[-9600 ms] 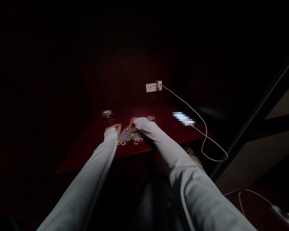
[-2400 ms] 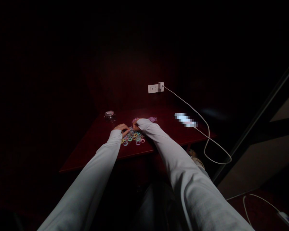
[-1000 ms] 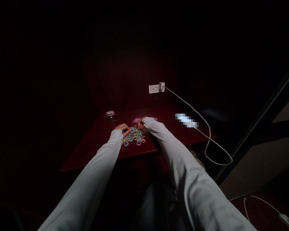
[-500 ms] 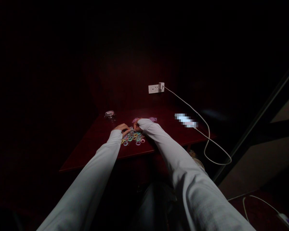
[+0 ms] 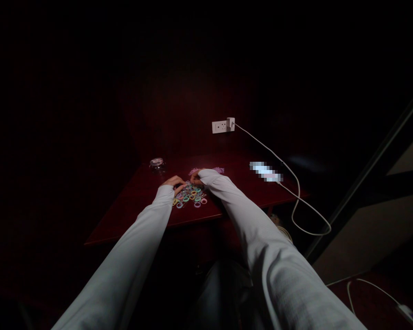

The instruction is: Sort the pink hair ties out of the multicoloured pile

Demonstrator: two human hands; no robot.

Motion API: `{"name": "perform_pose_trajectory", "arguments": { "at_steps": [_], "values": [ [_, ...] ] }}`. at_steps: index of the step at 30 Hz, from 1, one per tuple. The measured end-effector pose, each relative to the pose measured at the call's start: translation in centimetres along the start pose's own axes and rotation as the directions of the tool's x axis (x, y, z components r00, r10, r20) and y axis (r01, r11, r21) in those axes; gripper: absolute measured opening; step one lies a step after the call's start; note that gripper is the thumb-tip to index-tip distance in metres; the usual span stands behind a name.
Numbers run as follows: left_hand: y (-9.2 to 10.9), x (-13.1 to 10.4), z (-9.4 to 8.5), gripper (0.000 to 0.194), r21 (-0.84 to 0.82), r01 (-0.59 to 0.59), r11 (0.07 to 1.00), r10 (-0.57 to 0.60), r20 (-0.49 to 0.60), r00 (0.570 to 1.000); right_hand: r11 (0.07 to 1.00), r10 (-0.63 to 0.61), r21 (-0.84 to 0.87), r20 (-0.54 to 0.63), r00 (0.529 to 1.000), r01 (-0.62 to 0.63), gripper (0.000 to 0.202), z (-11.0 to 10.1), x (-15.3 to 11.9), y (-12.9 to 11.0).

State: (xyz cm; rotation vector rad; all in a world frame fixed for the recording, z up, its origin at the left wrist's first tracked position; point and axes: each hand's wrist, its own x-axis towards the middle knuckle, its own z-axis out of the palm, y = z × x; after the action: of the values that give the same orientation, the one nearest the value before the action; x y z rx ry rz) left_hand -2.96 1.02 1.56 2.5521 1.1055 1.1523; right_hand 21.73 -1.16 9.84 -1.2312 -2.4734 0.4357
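Note:
Several small coloured rings, in green, yellow, purple and pink, lie in a loose pile near the front edge of the dark red table. My left hand is at the pile's left back side, fingers bent towards the rings; what its fingertips hold, if anything, is too small to tell. Across from it, my right hand is at the back of the pile, its fingers bent and partly hidden by the sleeve. Behind my right wrist are pink and purple things, too small to make out.
A clear jar with a lid stands at the back left. On the right lies a blurred bright device, its white cable looping past the table edge up to a wall socket. A power strip is at the lower right.
My right hand has shifted very slightly, and a little more of the rings between my hands shows. My left hand has hardly moved.

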Motion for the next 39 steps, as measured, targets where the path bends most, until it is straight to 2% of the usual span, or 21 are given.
{"name": "perform_pose_trajectory", "arguments": {
  "at_steps": [3, 6, 9, 14, 18, 27, 32, 39],
  "values": [
    [-0.3, -0.1, 0.1, 0.028, -0.001, -0.003, 1.000, 0.003, 0.003, 1.000, 0.999, 0.029, 0.020, 0.050, 0.998, -0.030, 0.022, 0.0, 0.6, 0.2],
    [-0.6, -0.1, 0.1, 0.027, -0.002, -0.011, 1.000, 0.011, 0.000, 1.000, 0.997, 0.048, 0.054, 0.018, 0.999, -0.048, 0.023, 0.3, 0.9, 0.5],
    [-0.8, -0.1, 0.1, 0.026, 0.001, -0.020, 1.000, 0.020, -0.003, 1.000, 0.994, 0.068, 0.083, 0.040, 0.997, -0.072, 0.019, 0.5, 0.8, 0.6],
    [-0.8, -0.2, 0.1, 0.025, 0.014, -0.007, 1.000, 0.007, -0.009, 1.000, 0.983, 0.040, 0.177, 0.083, 0.996, -0.054, 0.015, -0.1, 0.3, 0.0],
    [-0.8, -0.2, 0.1, 0.024, 0.000, 0.006, 1.000, -0.006, -0.004, 1.000, 0.972, 0.079, 0.213, 0.100, 0.992, -0.099, 0.016, -0.6, -0.2, -0.8],
    [-0.9, 0.0, 0.1, 0.025, -0.018, 0.009, 1.000, -0.009, 0.018, 1.000, 0.977, 0.102, 0.174, 0.107, 0.989, -0.120, 0.016, -0.8, -0.3, -1.3],
    [-0.1, 0.0, 0.1, 0.028, -0.010, 0.020, 1.000, -0.020, 0.002, 1.000, 0.981, 0.139, 0.119, 0.135, 0.981, -0.155, 0.016, -0.5, 0.3, -1.2],
    [0.8, -0.1, 0.2, 0.026, 0.013, 0.031, 0.999, -0.031, -0.030, 0.999, 0.994, 0.084, 0.059, 0.116, 0.990, -0.091, 0.016, 0.0, 1.0, -0.1]
  ]
}}
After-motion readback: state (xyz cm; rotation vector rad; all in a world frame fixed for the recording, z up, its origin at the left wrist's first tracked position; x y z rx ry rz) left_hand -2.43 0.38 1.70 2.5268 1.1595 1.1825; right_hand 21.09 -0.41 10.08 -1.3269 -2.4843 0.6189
